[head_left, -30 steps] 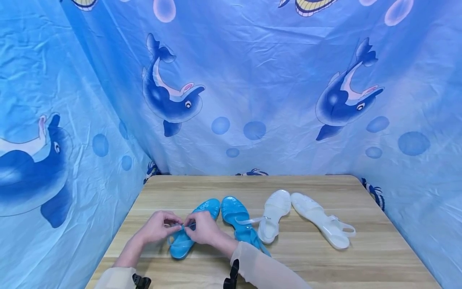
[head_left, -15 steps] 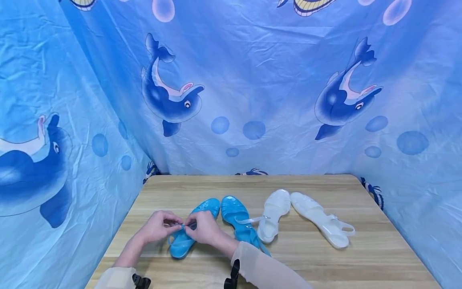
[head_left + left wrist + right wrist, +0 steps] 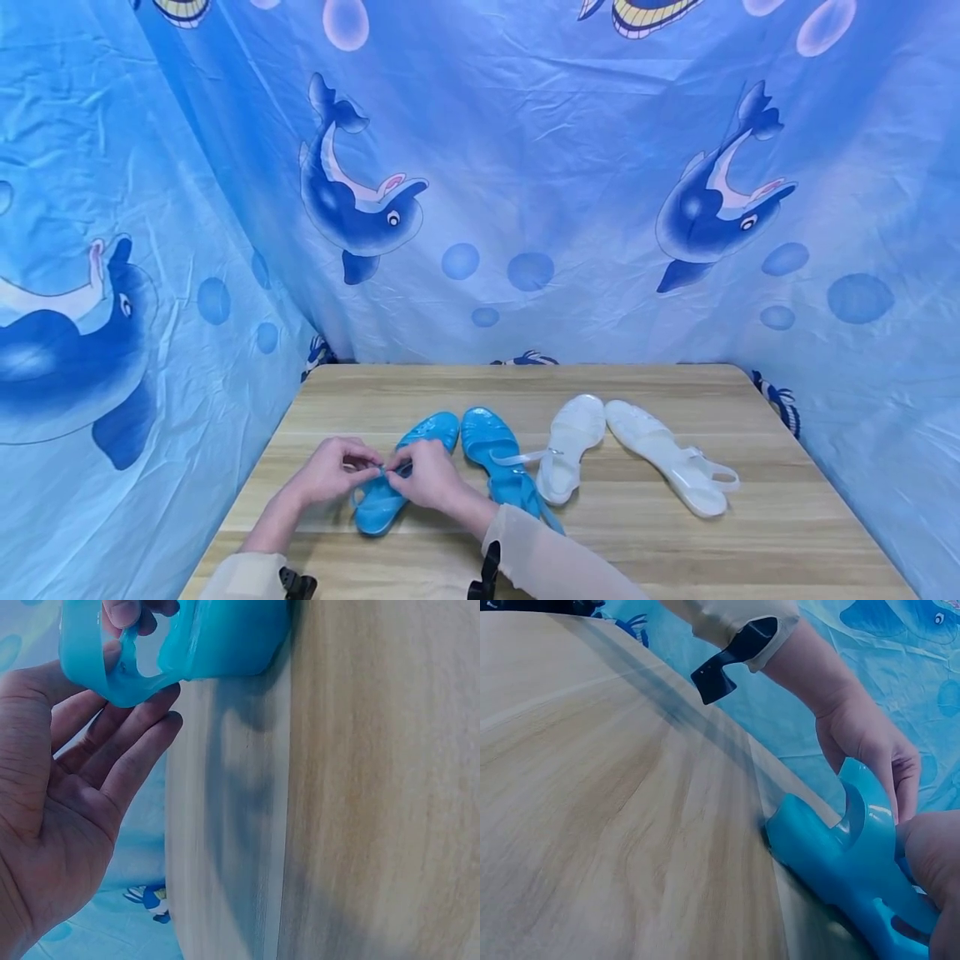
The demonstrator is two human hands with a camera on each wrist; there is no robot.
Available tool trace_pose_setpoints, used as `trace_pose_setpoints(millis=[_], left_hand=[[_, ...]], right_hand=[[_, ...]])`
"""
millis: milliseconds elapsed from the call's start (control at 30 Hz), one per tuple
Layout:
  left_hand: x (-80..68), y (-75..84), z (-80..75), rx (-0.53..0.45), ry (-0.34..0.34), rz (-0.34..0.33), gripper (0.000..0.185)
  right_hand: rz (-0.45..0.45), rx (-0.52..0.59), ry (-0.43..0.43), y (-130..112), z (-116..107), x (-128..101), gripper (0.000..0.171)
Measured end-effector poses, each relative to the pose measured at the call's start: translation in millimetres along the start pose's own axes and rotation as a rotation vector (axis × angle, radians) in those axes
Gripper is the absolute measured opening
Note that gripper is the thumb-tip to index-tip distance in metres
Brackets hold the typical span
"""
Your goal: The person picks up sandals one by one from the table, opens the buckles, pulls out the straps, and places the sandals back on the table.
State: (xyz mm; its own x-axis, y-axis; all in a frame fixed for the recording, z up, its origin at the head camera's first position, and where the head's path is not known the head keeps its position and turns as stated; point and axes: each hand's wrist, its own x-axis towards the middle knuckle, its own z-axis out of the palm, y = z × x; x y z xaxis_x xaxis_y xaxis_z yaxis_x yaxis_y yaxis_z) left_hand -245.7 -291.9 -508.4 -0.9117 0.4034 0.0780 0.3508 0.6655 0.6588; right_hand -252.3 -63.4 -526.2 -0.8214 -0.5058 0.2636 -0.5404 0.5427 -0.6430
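Head view, looking down past two pale sleeves (image 3: 555,554), with a black clip near each wrist. Just beyond, at the near left of a wood-grain worktop (image 3: 750,550), a left hand (image 3: 330,471) and a right hand (image 3: 427,475), close together over the rear half of a blue sandal (image 3: 377,514). Sandal flat on the worktop, heel toward the person, toe pointing away and a little to the right.

From the left wrist, a closer look: blue strap (image 3: 82,645) standing up in a loop, pinched between the left thumb and fingers (image 3: 146,754), the outer ones stretched out and spread below. Narrow part of the strap held between the right thumb and fingertips, close by. From the right wrist, heel end of the same sandal in front of both hands, right fingertips mostly hidden.

Just right of these, a second blue sandal (image 3: 483,433), rear partly behind the right forearm. Farther right, two white sandals, left one (image 3: 573,429) with a clear strap reaching across the second blue sandal, right one (image 3: 667,458) slanting outward, heel strap looped to the side. Behind everything, a blue curtain (image 3: 570,183) printed with dolphins and bubbles.
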Motion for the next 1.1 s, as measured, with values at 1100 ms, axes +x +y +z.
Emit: trace_pose_setpoints(millis=[1100], left_hand=[[-0.4,2.2,3.7,-0.052,-0.004,0.015,0.012]], right_hand=[[-0.075,-0.144,0.049,-1.2,0.4,0.1,0.007]])
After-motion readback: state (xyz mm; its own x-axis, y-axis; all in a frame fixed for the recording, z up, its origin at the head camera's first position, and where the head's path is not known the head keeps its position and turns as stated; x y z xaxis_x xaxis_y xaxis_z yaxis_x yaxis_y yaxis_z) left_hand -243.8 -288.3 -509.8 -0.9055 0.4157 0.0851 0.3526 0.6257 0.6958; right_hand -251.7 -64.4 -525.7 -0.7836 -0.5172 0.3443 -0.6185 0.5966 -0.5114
